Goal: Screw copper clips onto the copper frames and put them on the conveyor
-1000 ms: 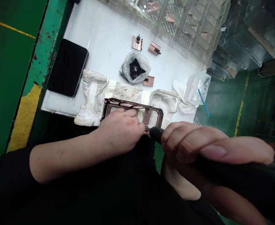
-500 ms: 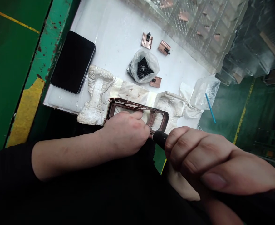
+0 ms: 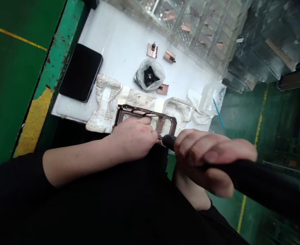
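Note:
My left hand (image 3: 136,137) is closed on the near side of a copper-brown metal frame (image 3: 145,111), a rectangle with openings. The frame rests on a worn white foam block (image 3: 104,105), and its near edge is partly hidden by that hand. In my right hand (image 3: 203,148) is a black electric screwdriver (image 3: 249,173), fingers wrapped round its body. Its dark nose (image 3: 168,141) points at the frame's near edge, close to my left fingers. The bit's exact contact is too small to make out.
Beyond the foam stands a plastic bag (image 3: 158,69) of tiny black pieces. Several copper parts (image 3: 152,51) with black fittings lie around it. A phone (image 3: 81,73) is at left, clear divided trays (image 3: 203,44) at the back, and a blue stick (image 3: 218,112) at right.
My right hand has shifted left and turned, so the screwdriver's long body now shows. The left hand still grips the frame. The whole view has shifted slightly.

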`<act>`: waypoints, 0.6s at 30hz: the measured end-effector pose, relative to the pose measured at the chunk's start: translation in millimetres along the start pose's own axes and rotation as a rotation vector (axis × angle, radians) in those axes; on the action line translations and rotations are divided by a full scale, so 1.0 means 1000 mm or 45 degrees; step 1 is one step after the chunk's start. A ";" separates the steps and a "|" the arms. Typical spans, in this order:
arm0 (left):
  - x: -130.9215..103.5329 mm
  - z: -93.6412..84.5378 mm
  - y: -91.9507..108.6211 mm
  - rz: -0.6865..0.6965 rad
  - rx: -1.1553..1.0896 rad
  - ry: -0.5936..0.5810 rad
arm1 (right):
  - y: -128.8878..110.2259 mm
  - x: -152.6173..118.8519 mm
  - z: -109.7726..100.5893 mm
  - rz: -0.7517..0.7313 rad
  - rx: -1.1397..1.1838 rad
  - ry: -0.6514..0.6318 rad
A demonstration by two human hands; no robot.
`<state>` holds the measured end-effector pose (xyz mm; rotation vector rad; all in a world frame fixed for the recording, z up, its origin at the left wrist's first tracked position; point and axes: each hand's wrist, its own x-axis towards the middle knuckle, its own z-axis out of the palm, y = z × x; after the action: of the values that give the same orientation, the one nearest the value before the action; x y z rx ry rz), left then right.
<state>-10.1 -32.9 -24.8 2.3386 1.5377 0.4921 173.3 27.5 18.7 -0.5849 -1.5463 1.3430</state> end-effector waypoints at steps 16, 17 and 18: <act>0.056 -0.051 -0.045 -0.388 0.399 0.008 | -0.040 -0.001 -0.036 -0.111 0.178 0.433; 0.071 -0.056 -0.057 -0.438 0.434 -0.043 | -0.039 -0.002 -0.036 -0.074 0.184 0.424; 0.085 -0.060 -0.069 -0.460 0.453 -0.085 | -0.038 -0.004 -0.036 -0.052 0.194 0.411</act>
<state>-62.0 75.4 9.4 2.2043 2.0962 0.0546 215.1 30.3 50.5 -0.6363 -1.1789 1.2531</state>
